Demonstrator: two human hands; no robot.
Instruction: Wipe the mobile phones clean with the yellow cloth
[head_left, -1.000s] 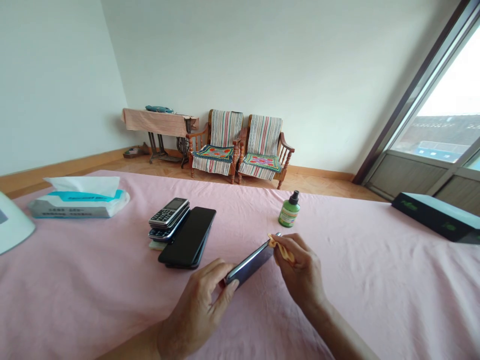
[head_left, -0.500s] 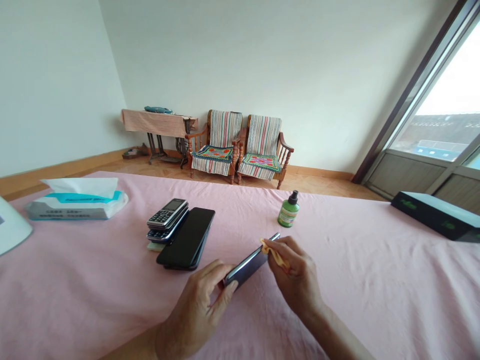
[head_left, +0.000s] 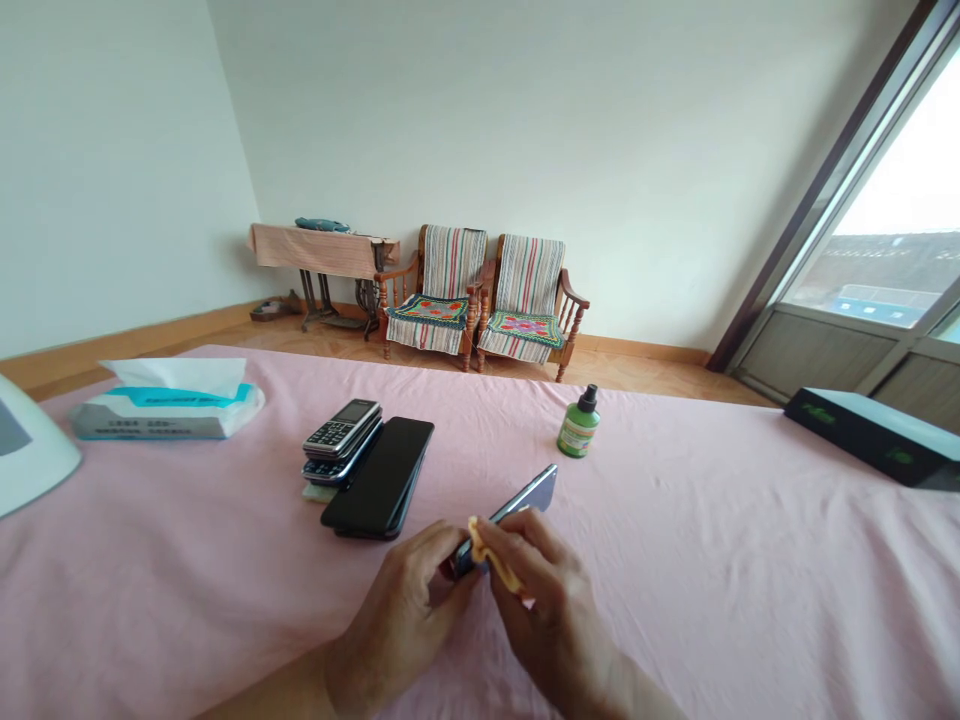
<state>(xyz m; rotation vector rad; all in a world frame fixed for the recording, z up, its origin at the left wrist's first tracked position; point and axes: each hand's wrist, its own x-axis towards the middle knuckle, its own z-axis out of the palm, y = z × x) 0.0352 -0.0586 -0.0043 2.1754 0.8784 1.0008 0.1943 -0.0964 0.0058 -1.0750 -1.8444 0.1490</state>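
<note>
Now | left hand grip grasps phone | right hand grip pinches yellow cloth on it | green bottle at 1 o'clock

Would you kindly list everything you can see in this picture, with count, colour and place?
smartphone: one, dark, tilted above the cloth, held by both hands
small cloth: one, yellow, pressed on the smartphone's near end
stacked phones: several, black and grey, left of centre
spray bottle: one, green with black cap, upright beyond the smartphone
tissue pack: one, white and teal, far left
flat box: one, dark, far right
tablecloth: one, pink
armchairs: two, wooden, striped covers, by the wall
side table: one, covered, left of the armchairs
left hand: grips the smartphone's near end
right hand: pinches the small cloth
</note>
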